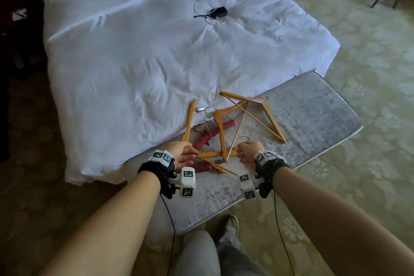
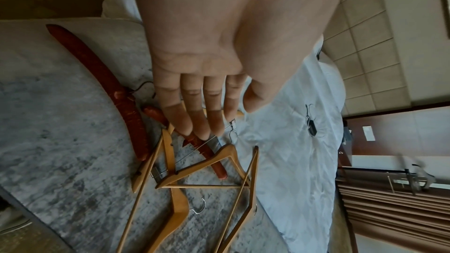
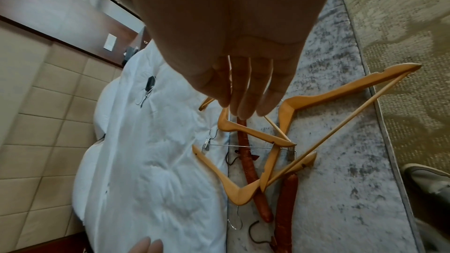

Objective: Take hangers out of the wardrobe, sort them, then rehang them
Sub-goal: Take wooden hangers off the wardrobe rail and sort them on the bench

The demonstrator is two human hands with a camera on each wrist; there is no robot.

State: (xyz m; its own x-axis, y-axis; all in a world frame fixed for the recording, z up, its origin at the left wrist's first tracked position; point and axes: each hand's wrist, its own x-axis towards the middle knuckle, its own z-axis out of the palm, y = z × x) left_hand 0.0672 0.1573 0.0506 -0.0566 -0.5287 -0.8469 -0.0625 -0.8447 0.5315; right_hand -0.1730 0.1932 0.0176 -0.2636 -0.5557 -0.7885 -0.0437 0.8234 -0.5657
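The tangled wooden hangers and 2 red padded hangers lie heaped just beyond both hands. Left hand and right hand hover with fingers relaxed, grasping nothing. Sorting seems underway; next, lift out 1 wooden hanger.

White duvet, grey bench, black charger

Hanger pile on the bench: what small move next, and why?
Probably lift the far wooden hanger aside with the right hand. Wooden ones lie crossed over two red padded hangers and a metal clip hanger; both hands, left hand included, are open.
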